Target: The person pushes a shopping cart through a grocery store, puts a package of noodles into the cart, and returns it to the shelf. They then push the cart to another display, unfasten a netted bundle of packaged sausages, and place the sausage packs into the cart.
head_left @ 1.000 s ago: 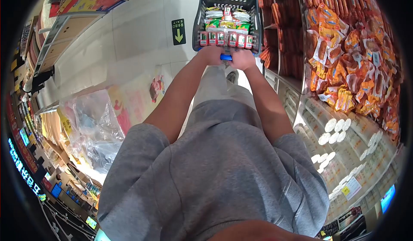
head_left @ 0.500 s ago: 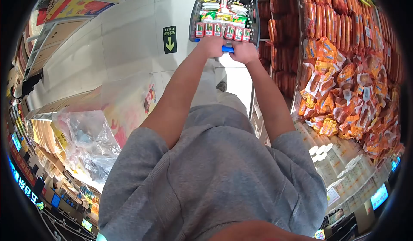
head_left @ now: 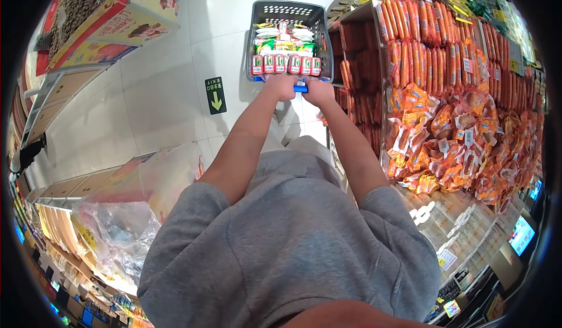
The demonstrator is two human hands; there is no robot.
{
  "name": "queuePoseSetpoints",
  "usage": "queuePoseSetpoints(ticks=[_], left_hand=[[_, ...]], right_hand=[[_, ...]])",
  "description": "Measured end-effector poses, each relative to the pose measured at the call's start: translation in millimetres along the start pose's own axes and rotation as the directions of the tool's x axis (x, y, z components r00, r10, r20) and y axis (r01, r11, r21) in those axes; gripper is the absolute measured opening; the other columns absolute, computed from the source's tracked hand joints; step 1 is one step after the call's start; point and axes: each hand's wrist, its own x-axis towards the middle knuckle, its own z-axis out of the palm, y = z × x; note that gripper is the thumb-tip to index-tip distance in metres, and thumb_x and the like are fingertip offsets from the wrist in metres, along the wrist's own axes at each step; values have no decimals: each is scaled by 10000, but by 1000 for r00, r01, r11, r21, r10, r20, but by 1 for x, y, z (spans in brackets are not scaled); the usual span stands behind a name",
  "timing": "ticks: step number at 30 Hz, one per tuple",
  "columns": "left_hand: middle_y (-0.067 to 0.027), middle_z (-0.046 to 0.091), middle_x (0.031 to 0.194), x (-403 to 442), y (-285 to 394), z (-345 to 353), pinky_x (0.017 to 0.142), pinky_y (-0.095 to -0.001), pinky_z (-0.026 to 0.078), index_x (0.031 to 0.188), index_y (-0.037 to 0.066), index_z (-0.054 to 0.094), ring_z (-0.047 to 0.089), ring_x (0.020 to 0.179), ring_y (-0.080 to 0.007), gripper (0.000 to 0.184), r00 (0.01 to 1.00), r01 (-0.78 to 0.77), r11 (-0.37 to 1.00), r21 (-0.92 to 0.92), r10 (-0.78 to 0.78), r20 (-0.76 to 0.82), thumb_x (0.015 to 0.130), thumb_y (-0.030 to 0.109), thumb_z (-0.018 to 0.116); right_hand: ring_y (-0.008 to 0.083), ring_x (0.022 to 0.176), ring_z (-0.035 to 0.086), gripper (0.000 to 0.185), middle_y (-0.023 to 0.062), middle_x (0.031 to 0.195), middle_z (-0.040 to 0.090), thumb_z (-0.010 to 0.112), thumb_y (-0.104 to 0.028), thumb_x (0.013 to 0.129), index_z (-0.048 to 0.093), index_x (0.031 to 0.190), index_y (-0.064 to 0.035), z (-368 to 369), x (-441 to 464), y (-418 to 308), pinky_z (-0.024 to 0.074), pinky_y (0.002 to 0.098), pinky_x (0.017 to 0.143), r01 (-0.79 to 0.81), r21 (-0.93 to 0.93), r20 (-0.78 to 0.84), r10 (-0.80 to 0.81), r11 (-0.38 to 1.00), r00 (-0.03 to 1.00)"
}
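Both of my arms stretch forward to a dark grey shopping cart [head_left: 329,53] with perforated basket walls. My left hand [head_left: 280,87] is wrapped round its blue handle [head_left: 301,88], and my right hand [head_left: 319,93] grips the same bar just to the right. A short stretch of blue shows between the two fists. Inside the basket, a row of red cans [head_left: 280,64] stands along the near side. Behind them lie green and yellow packets [head_left: 305,46] and white packets [head_left: 268,32], with one more can on top near the middle.
On the right, close to the cart, a shelf holds orange packaged sausages [head_left: 418,59] and loose orange-wrapped packs [head_left: 462,123]. Left stands a printed display bin [head_left: 140,12] of small brown items. A green exit sign [head_left: 216,95] marks the tiled floor [head_left: 158,88]. Clear plastic bags [head_left: 117,228] hang lower left.
The cart and both hands sit slightly lower and further left in view. More of the display bin and the shelf's far end shows. Both hands keep their hold on the handle.
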Motion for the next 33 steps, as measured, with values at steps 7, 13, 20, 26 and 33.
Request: queuePoseSetpoints(ticks=[7,13,20,26,33], left_hand=[[-180,683,908,21,-13,2,810,-455,529,917,133,712,659,890,-348,281,995,-91,996,-11,92,26,660,178,606],[-162,674,874,35,-15,-18,740,-466,514,902,104,683,649,839,-351,245,992,-124,991,-43,125,23,671,157,619],[-185,667,863,73,-25,-46,741,-467,511,923,85,661,642,840,-364,249,991,-119,991,-67,122,56,689,160,624],[-180,678,892,104,-27,-74,797,-469,515,960,124,658,646,876,-374,265,996,-47,998,39,43,83,708,196,620],[-189,671,866,142,-33,-105,787,-450,518,907,114,686,646,856,-372,235,1000,-14,994,111,14,3,698,207,633]], right_hand=[[323,891,670,299,154,932,688,578,-314,750,705,953,-135,-6,20,7,535,448,809,32,0,143,-32,999,989],[344,914,667,272,210,942,682,591,-254,717,728,875,-79,-41,38,17,531,438,829,114,90,175,-128,989,976],[330,868,668,244,175,884,686,621,-284,716,724,876,-132,-55,75,32,535,461,770,139,131,119,-154,982,981],[298,849,682,232,128,882,697,663,-183,707,696,921,-99,-68,96,43,539,425,751,163,251,-47,-156,954,987],[324,1073,595,431,170,1097,638,648,-228,785,579,1190,-100,-59,73,89,488,451,886,307,412,-542,-41,858,839]])
